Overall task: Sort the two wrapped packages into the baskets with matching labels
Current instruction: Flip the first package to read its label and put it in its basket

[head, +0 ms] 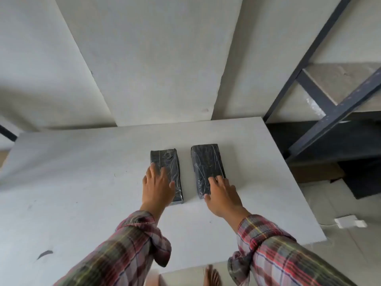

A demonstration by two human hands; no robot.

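Two dark rectangular packages wrapped in clear film lie side by side on a pale grey table point(82, 182). My left hand point(156, 186) rests flat on the near end of the left package point(168, 162), fingers spread over it. My right hand point(223, 194) lies on the near end of the right package point(206, 164), fingers spread, thumb at its near left corner. Neither package is lifted. No basket or label is in view.
Large grey boards point(154, 58) lean against the wall behind the table. A dark metal shelf frame point(321, 96) stands at the right, with dark boxes under it. A small white object point(348, 221) lies on the floor at the right. A bare foot point(211, 275) shows below the table's near edge.
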